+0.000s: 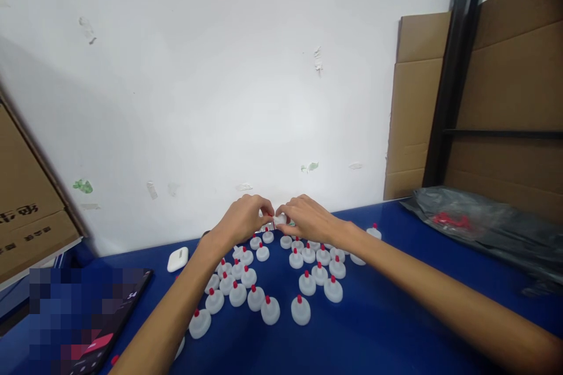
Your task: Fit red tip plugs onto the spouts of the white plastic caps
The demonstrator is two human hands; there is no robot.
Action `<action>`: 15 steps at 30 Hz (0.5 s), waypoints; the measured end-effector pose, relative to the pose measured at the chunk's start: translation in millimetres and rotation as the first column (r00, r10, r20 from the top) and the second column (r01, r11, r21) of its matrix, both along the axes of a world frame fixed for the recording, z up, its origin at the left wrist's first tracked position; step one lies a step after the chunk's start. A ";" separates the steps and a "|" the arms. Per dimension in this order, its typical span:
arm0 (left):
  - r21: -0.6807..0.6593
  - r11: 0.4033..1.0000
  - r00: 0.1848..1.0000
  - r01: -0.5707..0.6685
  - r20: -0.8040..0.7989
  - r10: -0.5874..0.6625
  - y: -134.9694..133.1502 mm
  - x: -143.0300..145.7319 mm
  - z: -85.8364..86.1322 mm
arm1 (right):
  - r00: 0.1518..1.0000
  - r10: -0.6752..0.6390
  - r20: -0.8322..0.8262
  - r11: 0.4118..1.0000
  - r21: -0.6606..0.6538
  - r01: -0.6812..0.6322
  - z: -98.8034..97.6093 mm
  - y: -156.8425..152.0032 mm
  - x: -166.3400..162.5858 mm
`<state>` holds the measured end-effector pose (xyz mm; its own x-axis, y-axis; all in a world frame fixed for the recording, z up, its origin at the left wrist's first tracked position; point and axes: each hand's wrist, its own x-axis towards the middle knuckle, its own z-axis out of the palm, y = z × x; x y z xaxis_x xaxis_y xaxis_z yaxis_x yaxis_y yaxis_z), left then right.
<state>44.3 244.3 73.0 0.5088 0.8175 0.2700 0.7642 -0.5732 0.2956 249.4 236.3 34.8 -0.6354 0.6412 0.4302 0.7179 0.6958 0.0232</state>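
Near the wall, my left hand (244, 220) and my right hand (308, 218) meet over the far part of the table. The right hand pinches a translucent white nozzle cap (280, 220) lying on its side. At that cap's left end, my left fingers are closed on its small red tip, of which only a sliver shows. Below and around both hands stand several similar white caps with upright red tips, such as one nozzle cap (301, 310) at the front. My forearms hide some of them.
A phone (127, 310) and a white earbud case (177, 259) lie on the left of the blue table (365, 328). On the right is a grey plastic bag (475, 234) with red pieces in it. Cardboard (416, 105) leans against the wall (246, 82).
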 end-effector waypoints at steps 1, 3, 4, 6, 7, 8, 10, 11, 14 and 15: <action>-0.012 1.000 1.000 0.003 0.022 -0.002 -0.6 0.5 0.4 | 1.000 0.007 -0.014 1.000 0.003 -0.007 -0.1 0.3 0.4; -0.050 0.999 0.997 0.018 0.080 -0.014 -3.0 1.3 2.9 | 0.999 0.022 -0.050 1.000 0.009 -0.022 -0.5 1.3 2.0; -0.073 0.997 0.993 0.030 0.117 -0.021 -4.7 1.6 5.0 | 0.997 0.030 -0.075 1.000 0.011 -0.029 -0.6 1.9 3.2; -0.127 0.990 0.978 0.062 0.207 -0.034 -8.3 1.3 10.4 | 0.989 0.051 -0.136 0.999 0.014 -0.050 -0.3 3.3 6.0; -0.154 0.985 0.965 0.080 0.258 -0.038 -9.9 0.8 13.3 | 0.983 0.067 -0.170 0.998 0.016 -0.065 0.3 4.0 7.5; -0.182 0.979 0.950 0.097 0.310 -0.037 -11.2 0.1 16.2 | 0.975 0.086 -0.203 0.996 0.018 -0.084 1.4 4.6 8.7; -0.232 0.965 0.911 0.122 0.412 -0.016 -12.8 -1.6 20.6 | 0.956 0.126 -0.265 0.992 0.033 -0.121 4.1 5.3 10.1; -0.257 0.958 0.888 0.128 0.460 0.005 -13.2 -2.2 22.0 | 0.946 0.143 -0.292 0.990 0.045 -0.136 5.5 5.3 10.1; -0.356 0.923 0.815 0.147 0.572 0.091 -13.3 -2.2 22.3 | 0.917 0.172 -0.361 0.985 0.092 -0.148 7.4 4.8 7.3; -0.400 0.902 0.798 0.164 0.591 0.117 -13.1 -1.4 21.4 | 0.909 0.178 -0.377 0.983 0.107 -0.148 6.9 4.6 5.9</action>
<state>42.9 231.2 94.4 0.3839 0.9089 0.1626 0.3443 -0.3043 0.8882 255.3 240.9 41.7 -0.5049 0.4995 0.7040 0.5587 0.8108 -0.1745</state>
